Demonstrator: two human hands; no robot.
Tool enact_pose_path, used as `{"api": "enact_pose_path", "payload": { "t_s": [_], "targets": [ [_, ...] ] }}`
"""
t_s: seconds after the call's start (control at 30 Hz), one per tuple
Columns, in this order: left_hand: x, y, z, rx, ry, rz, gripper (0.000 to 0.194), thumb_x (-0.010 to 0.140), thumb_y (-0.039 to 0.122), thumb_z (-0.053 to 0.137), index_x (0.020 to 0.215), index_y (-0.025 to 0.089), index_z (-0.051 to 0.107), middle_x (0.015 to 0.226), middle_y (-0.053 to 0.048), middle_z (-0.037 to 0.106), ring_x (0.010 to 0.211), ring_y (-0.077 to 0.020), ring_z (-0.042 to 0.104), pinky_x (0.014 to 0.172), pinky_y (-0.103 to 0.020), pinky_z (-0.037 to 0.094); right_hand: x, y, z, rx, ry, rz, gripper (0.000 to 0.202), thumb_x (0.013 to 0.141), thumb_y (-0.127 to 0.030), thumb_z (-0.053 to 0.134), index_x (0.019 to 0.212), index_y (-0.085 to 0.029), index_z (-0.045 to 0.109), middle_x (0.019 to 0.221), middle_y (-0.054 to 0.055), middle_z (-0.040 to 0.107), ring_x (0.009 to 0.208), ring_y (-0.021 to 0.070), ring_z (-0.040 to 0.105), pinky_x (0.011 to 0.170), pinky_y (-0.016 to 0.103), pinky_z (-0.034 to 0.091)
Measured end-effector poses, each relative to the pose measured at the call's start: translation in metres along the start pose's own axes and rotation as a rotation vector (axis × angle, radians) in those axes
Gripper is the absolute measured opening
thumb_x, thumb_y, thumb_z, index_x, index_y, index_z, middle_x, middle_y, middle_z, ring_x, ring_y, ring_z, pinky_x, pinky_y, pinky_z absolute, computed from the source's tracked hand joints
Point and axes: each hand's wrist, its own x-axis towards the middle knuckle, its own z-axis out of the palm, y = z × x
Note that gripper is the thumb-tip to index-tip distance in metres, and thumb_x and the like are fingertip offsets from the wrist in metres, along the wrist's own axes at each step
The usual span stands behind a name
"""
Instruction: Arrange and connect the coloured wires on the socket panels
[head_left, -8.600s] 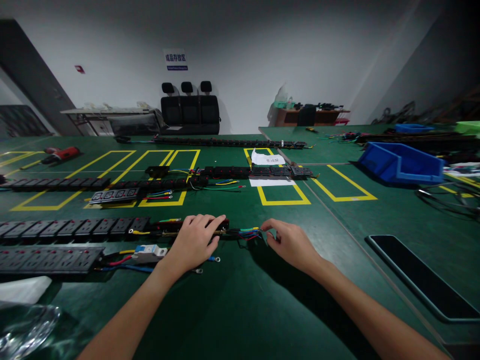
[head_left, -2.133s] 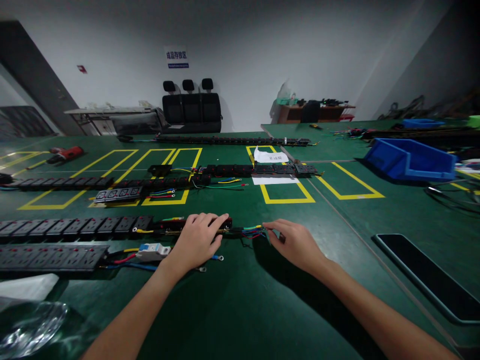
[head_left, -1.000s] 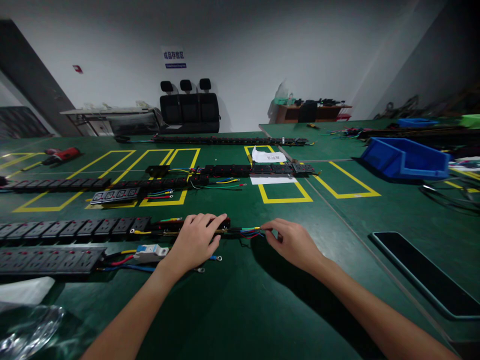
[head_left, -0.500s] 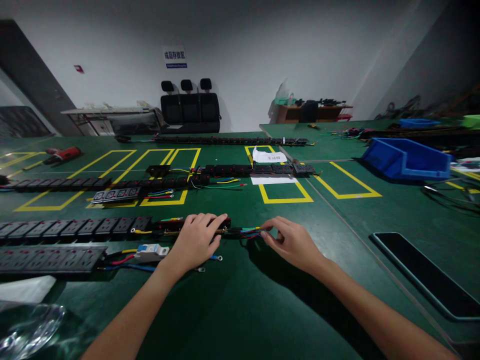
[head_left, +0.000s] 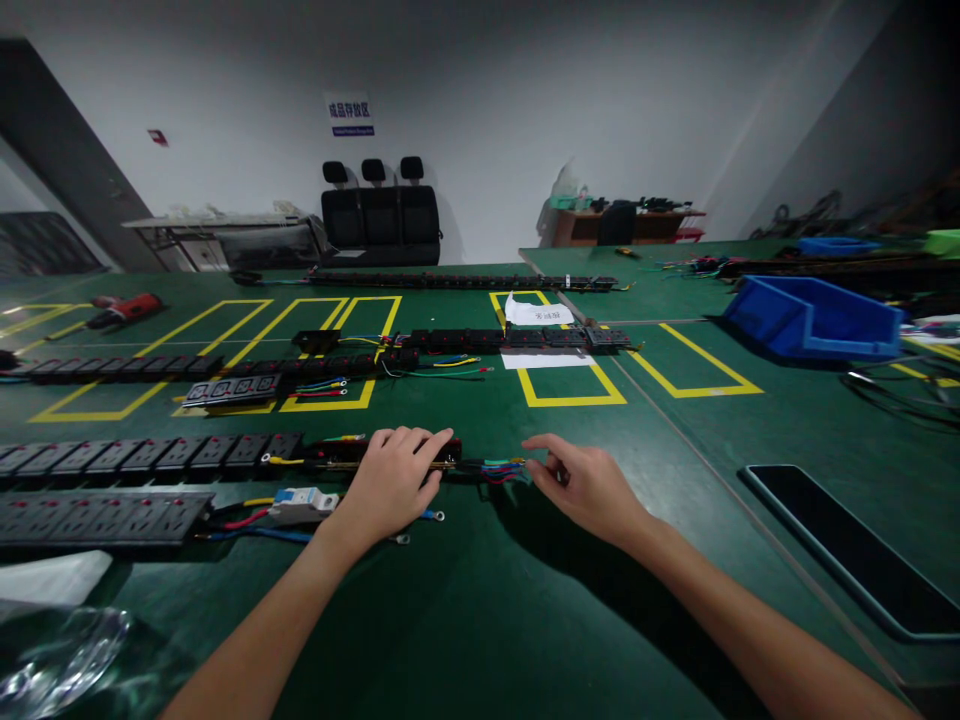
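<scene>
Here's the broad green tabletop [head_left: 465,630], stretching under everything, and along its left side runs a long row of black plastic socket modules [head_left: 150,458], pointing left to right. Roughly in line with that row comes the slim, dark, reddish-topped strip [head_left: 454,451]; whether the two are joined, I can't tell.

On top of that strip sits the left hand [head_left: 394,475], palm down, fingers draped over it side by side with the thumb set apart. Whether they grip underneath is hidden. Over on the other side, the right hand [head_left: 589,490] has its forefinger and thumb parted, a clear gap between them, nothing pinched.

And here's the relation that counts: the thin bundle of green, blue and red insulated wires [head_left: 495,467] pokes out of the strip's right end, its long axis continuing the strip's line, lying left of the right fingertips. The right hand is nearer to the loose wire ends, just beside the thumb tip; actual contact is too small to call. The left hand covers the strip, behind where the wires emerge.
</scene>
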Motion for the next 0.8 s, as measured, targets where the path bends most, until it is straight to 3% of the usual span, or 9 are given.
{"api": "enact_pose_path", "payload": {
  "t_s": [0.27, 0.8],
  "targets": [
    [-0.0001, 0.0008, -0.0010, 0.002, 0.008, 0.006, 0.050, 0.096, 0.026, 0.054, 0.146, 0.022, 0.051, 0.126, -0.009, 0.066, 0.112, -0.0275, 0.060, 0.096, -0.045, 0.042, 0.0025, -0.0052, -0.0020, -0.104, -0.083, 0.059, 0.014, 0.095, -0.026, 0.057, 0.095, -0.024, 0.070, 0.064, -0.003, 0.068, 0.051, 0.0127, 0.055, 0.054, 0.027, 0.029],
    [-0.0001, 0.0015, -0.0019, 0.009, -0.004, 0.003, 0.050, 0.100, 0.027, 0.050, 0.150, 0.023, 0.047, 0.123, -0.009, 0.067, 0.109, -0.0267, 0.060, 0.094, -0.044, 0.042, 0.0029, -0.0036, -0.0006, -0.132, -0.096, 0.090, 0.010, 0.096, -0.030, 0.061, 0.092, -0.024, 0.069, 0.069, -0.001, 0.071, 0.058, 0.0149, 0.062, 0.054, 0.028, 0.029]
  ]
}}
